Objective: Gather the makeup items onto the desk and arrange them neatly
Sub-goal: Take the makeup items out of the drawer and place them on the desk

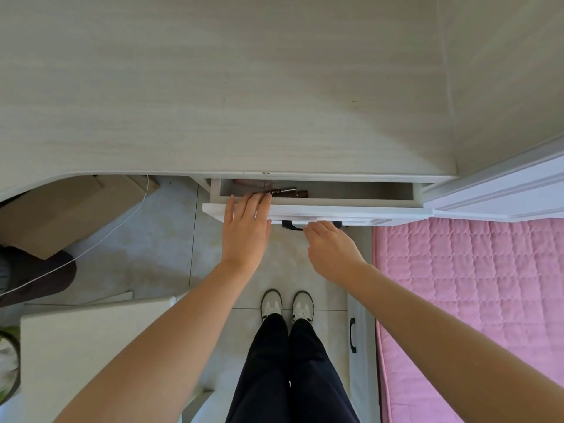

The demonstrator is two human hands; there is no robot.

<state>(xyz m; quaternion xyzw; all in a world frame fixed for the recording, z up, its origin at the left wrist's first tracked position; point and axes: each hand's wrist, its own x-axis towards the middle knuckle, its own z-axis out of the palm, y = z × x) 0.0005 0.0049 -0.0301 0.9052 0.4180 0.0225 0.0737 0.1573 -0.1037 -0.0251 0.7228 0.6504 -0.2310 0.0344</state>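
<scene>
Two bare hands at a partly opened drawer under a pale desk.
Most of the drawer lay hidden beneath the desktop. Only dark makeup tubes showed at its left end, their pale lettering too blurred to read. The left hand reached in, fingers straight and together, tips at the tubes. The right hand was curled round the dark handle.

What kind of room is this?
Most likely a bedroom: a pale desk with a partly open drawer holding small makeup items stands right beside a pink quilted mattress.
</scene>
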